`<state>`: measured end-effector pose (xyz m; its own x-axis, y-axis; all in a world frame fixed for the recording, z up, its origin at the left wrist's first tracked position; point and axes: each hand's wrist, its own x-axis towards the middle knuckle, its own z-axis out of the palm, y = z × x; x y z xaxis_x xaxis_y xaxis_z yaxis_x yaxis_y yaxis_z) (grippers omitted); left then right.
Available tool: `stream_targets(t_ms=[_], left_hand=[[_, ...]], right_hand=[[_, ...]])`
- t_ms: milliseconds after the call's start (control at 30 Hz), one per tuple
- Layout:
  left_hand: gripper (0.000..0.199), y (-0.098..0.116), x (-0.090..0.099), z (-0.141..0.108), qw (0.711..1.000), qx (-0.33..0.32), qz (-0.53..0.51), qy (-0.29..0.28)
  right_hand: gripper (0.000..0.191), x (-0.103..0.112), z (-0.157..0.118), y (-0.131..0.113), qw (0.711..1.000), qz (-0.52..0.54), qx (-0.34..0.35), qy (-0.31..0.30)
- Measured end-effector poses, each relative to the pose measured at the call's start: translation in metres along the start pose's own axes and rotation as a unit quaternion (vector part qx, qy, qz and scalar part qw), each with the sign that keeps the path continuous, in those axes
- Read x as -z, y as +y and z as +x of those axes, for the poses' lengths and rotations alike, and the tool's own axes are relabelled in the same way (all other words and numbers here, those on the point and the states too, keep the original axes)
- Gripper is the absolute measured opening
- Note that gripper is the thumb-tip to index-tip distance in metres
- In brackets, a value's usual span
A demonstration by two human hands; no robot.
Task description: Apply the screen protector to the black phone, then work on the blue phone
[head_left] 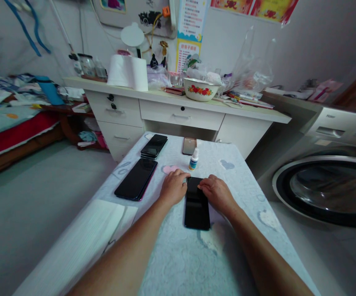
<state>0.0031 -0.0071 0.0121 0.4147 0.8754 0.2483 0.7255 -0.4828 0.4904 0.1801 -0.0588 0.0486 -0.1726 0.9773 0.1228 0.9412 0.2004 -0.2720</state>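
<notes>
A black smartphone [196, 205] lies flat, screen up, on the cloth-covered table in front of me. My left hand [174, 187] is at its upper left corner, fingers closed along the edge. My right hand [217, 192] rests over the upper right edge. Its bent fingertips press together on the screen, and anything small between them is hidden. Just beyond the phone stands a small white spray bottle [193, 159] with a blue and yellow label. Farther back is a phone-sized piece [189, 146] with a brownish, shiny face.
Left of my hands lie a large dark phone [137, 179] and a stack of phones [154, 145]. White sheets [91, 230] cover the table's left edge. Behind stands a white desk [182, 116] bearing a flowered bowl [201, 89] and paper rolls [127, 73]; a washing machine [326, 144] is at right.
</notes>
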Motion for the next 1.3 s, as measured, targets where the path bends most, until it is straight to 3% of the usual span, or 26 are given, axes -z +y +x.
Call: stream_targets(t_ms=[367, 767, 1067, 1200, 1300], left_hand=[[0.040, 0.000, 0.001, 0.000, 1.000, 0.003, -0.006, 0.000], [0.040, 0.000, 0.001, 0.000, 1.000, 0.009, -0.002, -0.005], [0.038, -0.002, -0.001, 0.001, 1.000, -0.001, -0.004, 0.002], [0.039, 0.000, 0.000, 0.001, 1.000, 0.008, -0.005, -0.007], [0.039, 0.001, 0.001, 0.001, 1.000, 0.009, -0.004, -0.008]], right_hand=[[0.019, -0.002, -0.012, -0.008, 0.993, 0.073, 0.089, -0.026], [0.017, 0.013, -0.022, -0.021, 0.965, 0.136, 0.189, -0.118], [0.016, 0.017, -0.027, -0.032, 0.920, 0.210, 0.242, -0.225], [0.014, 0.017, -0.027, -0.031, 0.927, 0.205, 0.221, -0.222], [0.014, 0.015, -0.025, -0.030, 0.949, 0.173, 0.198, -0.176]])
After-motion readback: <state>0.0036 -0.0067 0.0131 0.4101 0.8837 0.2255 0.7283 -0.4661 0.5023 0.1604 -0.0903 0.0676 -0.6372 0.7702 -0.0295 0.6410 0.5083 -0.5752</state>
